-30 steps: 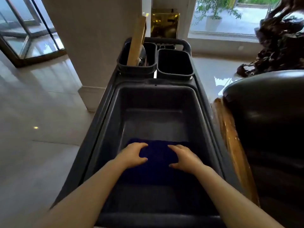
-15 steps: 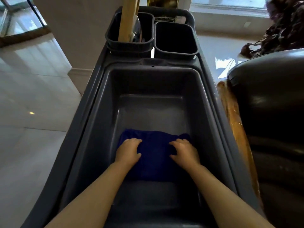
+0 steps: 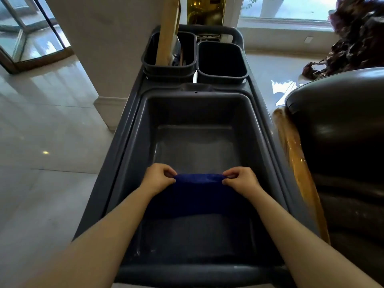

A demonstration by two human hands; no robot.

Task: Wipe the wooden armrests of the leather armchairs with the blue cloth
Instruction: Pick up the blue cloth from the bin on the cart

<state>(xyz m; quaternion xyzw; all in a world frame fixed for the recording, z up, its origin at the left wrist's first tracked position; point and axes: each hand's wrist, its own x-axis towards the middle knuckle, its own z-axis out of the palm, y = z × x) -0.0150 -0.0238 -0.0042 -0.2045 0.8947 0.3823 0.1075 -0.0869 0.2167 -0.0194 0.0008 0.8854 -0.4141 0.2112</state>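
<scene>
A dark blue cloth (image 3: 197, 194) hangs inside the deep grey bin of a cleaning cart (image 3: 133, 146). My left hand (image 3: 158, 177) pinches its upper left corner and my right hand (image 3: 241, 179) pinches its upper right corner, so the top edge is stretched between them and lifted off the bin floor. To the right of the cart stands a dark leather armchair (image 3: 340, 129). Its glossy wooden armrest (image 3: 295, 161) runs along the cart's right side.
Two small black bins sit at the cart's far end: the left one (image 3: 187, 66) holds a tall wooden handle (image 3: 168, 30), the right one (image 3: 222, 59) looks dark inside. A pale pillar (image 3: 99, 48) stands left of the cart on a shiny tiled floor. A dark sculpture (image 3: 353, 38) is at the far right.
Both hands went from lying flat on the cloth to pinching its far corners. The cloth's top edge has risen off the bin floor.
</scene>
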